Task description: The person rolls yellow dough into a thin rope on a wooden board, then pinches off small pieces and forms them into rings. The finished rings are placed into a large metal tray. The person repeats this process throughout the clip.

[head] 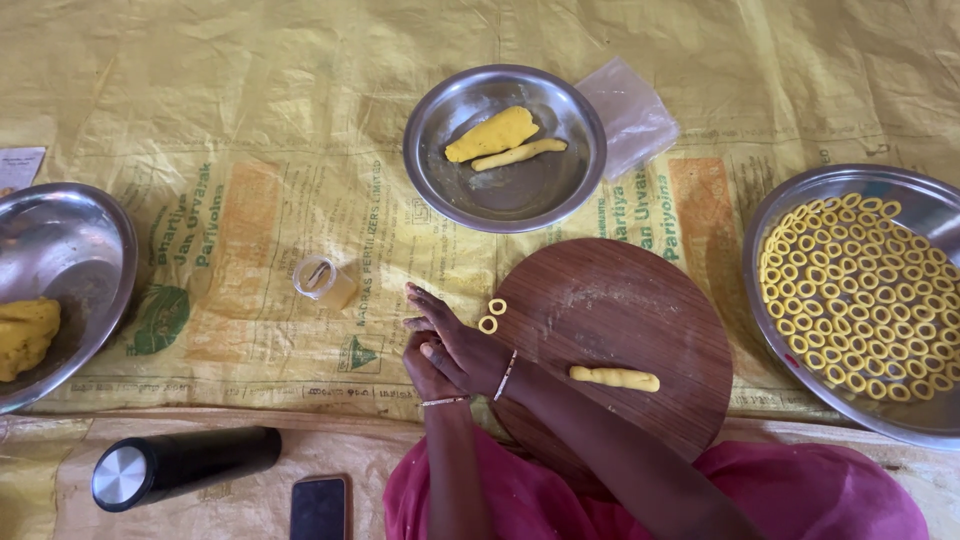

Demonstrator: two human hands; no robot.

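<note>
My right hand (452, 335) lies flat across my left hand (424, 377), palms pressed together at the left edge of a round wooden board (640, 310). Anything between the palms is hidden. Two small yellow dough rings (492, 315) lie on the board just beyond my fingertips. A short yellow dough roll (615, 378) rests on the board to the right of my wrists. Both wrists carry thin bangles.
A steel plate (520, 195) holds a dough lump and a dough stick. A large steel tray (800, 195) at right is filled with several rings. At left are a steel bowl (70, 240) with dough, a small cup (322, 281), a black flask (185, 464) and a phone (320, 508).
</note>
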